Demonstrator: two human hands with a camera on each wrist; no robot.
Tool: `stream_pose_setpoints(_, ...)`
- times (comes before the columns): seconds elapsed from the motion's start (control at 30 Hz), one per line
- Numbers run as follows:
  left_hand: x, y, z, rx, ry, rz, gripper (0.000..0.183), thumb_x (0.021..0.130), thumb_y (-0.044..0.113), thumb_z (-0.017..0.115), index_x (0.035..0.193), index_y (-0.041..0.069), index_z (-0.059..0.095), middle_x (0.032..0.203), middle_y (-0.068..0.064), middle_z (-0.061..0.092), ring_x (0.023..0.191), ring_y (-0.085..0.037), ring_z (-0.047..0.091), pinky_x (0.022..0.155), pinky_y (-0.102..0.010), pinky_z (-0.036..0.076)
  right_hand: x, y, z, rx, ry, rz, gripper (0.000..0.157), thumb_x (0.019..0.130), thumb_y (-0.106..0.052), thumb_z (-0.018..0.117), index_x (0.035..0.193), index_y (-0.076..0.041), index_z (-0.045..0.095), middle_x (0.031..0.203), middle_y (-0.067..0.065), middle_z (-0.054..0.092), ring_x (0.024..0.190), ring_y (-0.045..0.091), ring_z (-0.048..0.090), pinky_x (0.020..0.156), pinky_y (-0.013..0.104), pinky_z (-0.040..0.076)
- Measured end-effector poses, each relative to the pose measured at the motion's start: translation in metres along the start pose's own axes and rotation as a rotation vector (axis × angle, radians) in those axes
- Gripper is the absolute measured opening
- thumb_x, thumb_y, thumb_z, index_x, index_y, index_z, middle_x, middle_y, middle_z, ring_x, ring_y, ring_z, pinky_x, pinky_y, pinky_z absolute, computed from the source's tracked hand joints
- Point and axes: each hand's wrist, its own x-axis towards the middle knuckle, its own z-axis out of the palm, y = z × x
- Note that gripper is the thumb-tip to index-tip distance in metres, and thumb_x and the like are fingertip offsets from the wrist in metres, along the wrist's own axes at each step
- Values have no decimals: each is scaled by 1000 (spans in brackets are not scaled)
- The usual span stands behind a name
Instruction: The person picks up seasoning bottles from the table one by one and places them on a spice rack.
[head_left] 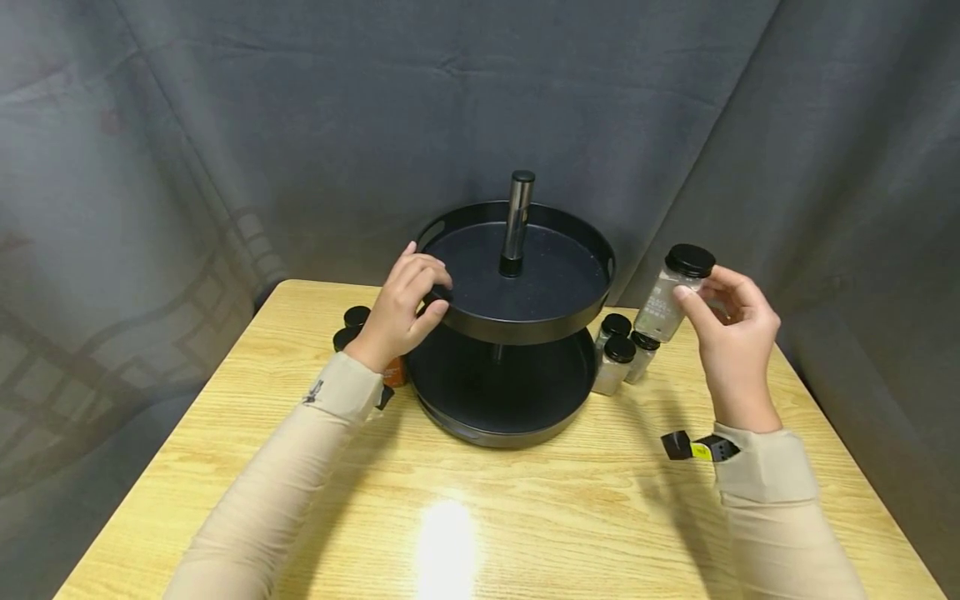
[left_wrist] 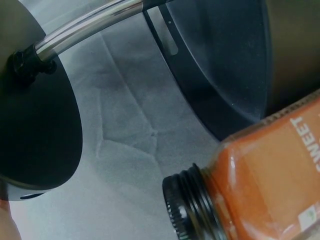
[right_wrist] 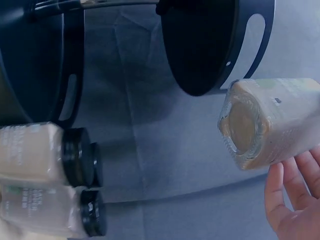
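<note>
A two-tier black turntable stands on the table. My left hand grips the left rim of its upper tray, fingers over the edge and thumb lower down. Raised at the right, my right hand pinches a clear spice jar with a black lid, tilted and well above the table. Its square glass base faces the right wrist view, pale powder inside. The lower tray sits beneath the upper one. A chrome post rises through the middle.
Several black-lidded spice jars stand right of the turntable, close to the lower tray. Left of it, partly behind the left forearm, are more jars, including an orange jar labelled SWEET. A grey curtain hangs behind the wooden table.
</note>
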Motion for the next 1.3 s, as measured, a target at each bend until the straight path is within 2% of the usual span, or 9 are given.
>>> stream_pose_setpoints(0.37, 0, -1, 3, 6, -9, 1, 61, 108, 51, 32, 98, 0, 61, 104, -19, 62, 108, -36, 57, 113, -67, 28, 10, -16, 11, 106, 8, -66, 31, 87, -4, 78, 117, -5, 73, 101, 3, 68, 97, 17, 59, 81, 23, 46)
stream_pose_setpoints(0.53, 0, 0, 3, 2, -9, -3, 61, 108, 52, 32, 98, 0, 61, 105, -18, 62, 109, -36, 57, 115, -65, 27, 16, -24, 16, 107, 3, -95, 31, 88, -5, 77, 118, -5, 73, 104, 4, 69, 99, 17, 60, 83, 24, 46)
stream_pose_setpoints(0.67, 0, -1, 3, 4, -1, 1, 62, 108, 53, 32, 97, 0, 61, 104, -19, 62, 108, -36, 57, 112, -68, 29, 20, -32, 20, 108, 1, -114, 32, 88, -6, 77, 119, -6, 72, 107, 4, 69, 101, 18, 60, 84, 25, 46)
stream_pose_setpoints(0.93, 0, -1, 4, 13, 3, -6, 63, 108, 54, 31, 98, 0, 61, 103, -19, 62, 108, -36, 57, 114, -66, 28, 23, -46, 34, 271, -29, -134, 32, 85, -1, 79, 116, -2, 73, 103, 6, 70, 97, 18, 61, 84, 25, 45)
stream_pose_setpoints(1.3, 0, 0, 6, 7, 19, 4, 63, 108, 54, 31, 97, 0, 61, 103, -19, 62, 107, -37, 57, 113, -67, 29, 15, -57, 57, 224, -111, -157, 32, 89, -3, 76, 120, -7, 72, 109, 6, 70, 99, 20, 61, 87, 26, 46)
